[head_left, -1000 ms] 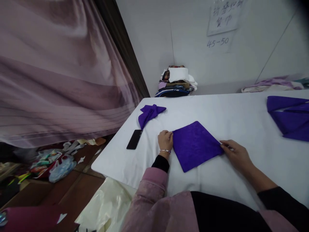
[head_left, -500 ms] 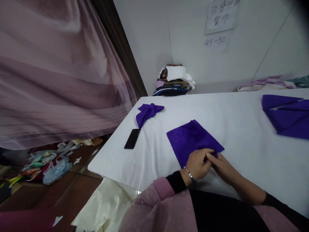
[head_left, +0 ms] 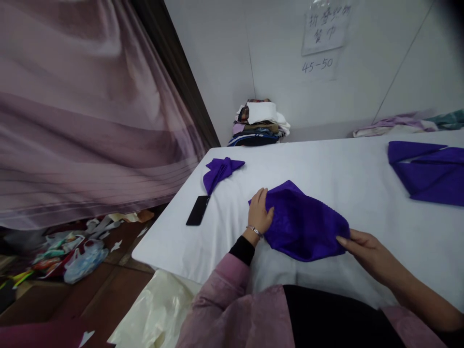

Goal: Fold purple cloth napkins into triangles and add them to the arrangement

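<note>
A purple cloth napkin (head_left: 304,227) lies before me on the white-covered table (head_left: 174,241), its near layer lifted and bulging open. At its left corner my left hand (head_left: 260,212) rests on the cloth, fingers stretched out and thumb apart. My right hand (head_left: 362,244) pinches the right corner between thumb and fingers, holding it slightly raised. Beyond, toward the left, sits a folded purple napkin (head_left: 220,171) with pointed ends. A black phone (head_left: 197,210) lies just in front of that one. Other folded purple cloth (head_left: 431,176) lies at the table's right.
Behind the table's far edge stands a pile of folded clothes (head_left: 258,123). More cloth (head_left: 398,124) lies along the wall to the right. Handwritten paper signs (head_left: 324,31) hang there. A pink curtain (head_left: 90,111) drops on the left; plastic bags (head_left: 85,261) sit on the floor.
My hands were together at the napkin's near right corner. Now the left hand has moved to the left corner, and the right hand has drawn the near layer up and rightward.
</note>
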A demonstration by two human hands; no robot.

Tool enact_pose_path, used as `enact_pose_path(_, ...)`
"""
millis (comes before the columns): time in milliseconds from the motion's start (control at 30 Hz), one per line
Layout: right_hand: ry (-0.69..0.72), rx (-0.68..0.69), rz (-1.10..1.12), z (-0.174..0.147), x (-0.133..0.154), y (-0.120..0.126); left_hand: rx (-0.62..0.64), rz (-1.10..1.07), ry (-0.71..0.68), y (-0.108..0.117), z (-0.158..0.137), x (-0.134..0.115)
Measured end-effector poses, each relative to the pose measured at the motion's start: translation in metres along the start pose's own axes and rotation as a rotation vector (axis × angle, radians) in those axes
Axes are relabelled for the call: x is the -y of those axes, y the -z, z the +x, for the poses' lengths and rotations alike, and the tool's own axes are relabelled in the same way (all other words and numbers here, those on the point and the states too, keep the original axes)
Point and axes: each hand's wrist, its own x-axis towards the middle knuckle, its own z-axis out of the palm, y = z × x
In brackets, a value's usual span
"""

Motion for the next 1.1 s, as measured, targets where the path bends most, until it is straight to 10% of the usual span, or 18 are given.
enact_pose_path(300,-0.045,0.205,-0.173,-0.023,0.021,0.016,0.157,0.155,0.149,-0.010,0.022,0.033)
enact_pose_path(533,-0.010,0.125,-0.057,-0.014,0.022,0.007,-0.134,0.053,0.222,0.063,0.070,0.019)
enact_pose_path(667,-0.023,0.245,0.009,-0.006,0.026,-0.014,-0.659,-0.302,-0.120,0.124,0.104,-0.030)
enact_pose_path(800,0.009,0.319,0.075,-0.003,0.029,-0.026,-0.726,-0.239,-0.536,0.158,0.151,-0.090)
enact_pose_path(933,0.012,0.271,0.112,-0.005,0.025,-0.028,-0.531,-0.141,-0.787,0.124,0.215,-0.137)
enact_pose_path(1100,-0.019,0.066,-0.010,-0.013,0.014,-0.026,0.034,0.080,-0.853,0.007,0.244,-0.189)
